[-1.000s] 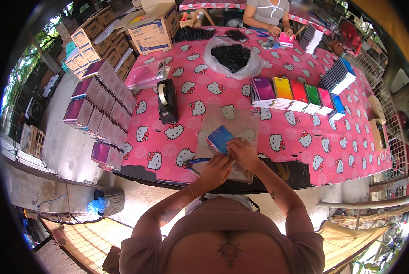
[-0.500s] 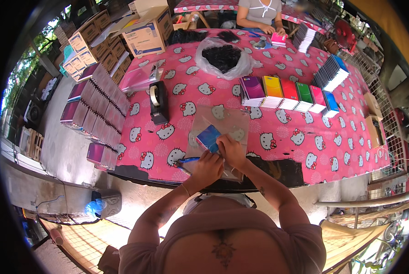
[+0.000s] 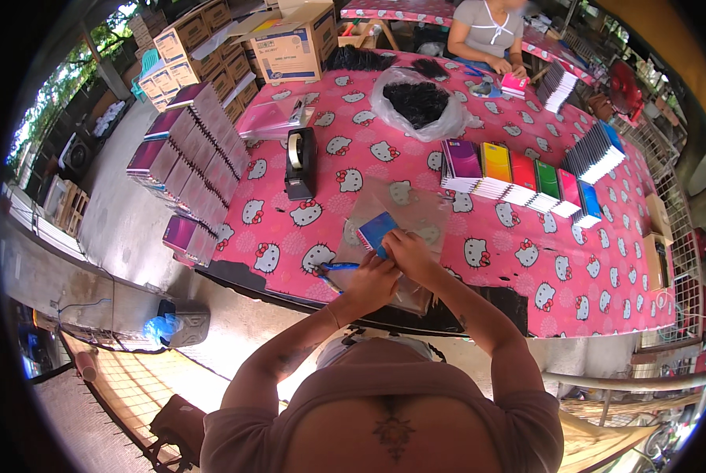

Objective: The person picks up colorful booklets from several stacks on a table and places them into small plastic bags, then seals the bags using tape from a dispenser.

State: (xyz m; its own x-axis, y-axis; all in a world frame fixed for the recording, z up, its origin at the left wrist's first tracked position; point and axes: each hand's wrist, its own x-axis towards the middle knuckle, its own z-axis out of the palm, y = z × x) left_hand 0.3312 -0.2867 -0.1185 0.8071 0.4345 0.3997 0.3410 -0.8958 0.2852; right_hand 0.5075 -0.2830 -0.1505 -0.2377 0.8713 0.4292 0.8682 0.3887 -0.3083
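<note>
A small blue notebook (image 3: 377, 229) lies tilted over a clear plastic sheet (image 3: 404, 206) near the table's front edge. My right hand (image 3: 410, 254) is closed on its right, near side, fingers bent over the cover. Just below, my left hand (image 3: 374, 280) has its fingers curled together at the notebook's near end; whatever is between them is hidden. Beside my left hand lies a slim blue-handled tool (image 3: 339, 266), its kind unclear. The notebook's near edge is covered by my hands.
A black tape dispenser (image 3: 300, 165) stands ahead on the left, beyond it stacked spiral notebooks (image 3: 181, 169). A row of coloured notebooks (image 3: 512, 175) stands right. A plastic bag of black strands (image 3: 416, 104) and cartons (image 3: 296, 49) sit farther back. Another person (image 3: 488, 38) works across the table.
The whole view has shifted, so the table's things appear farther right. My hands stay together at the blue notebook, which looks slightly turned.
</note>
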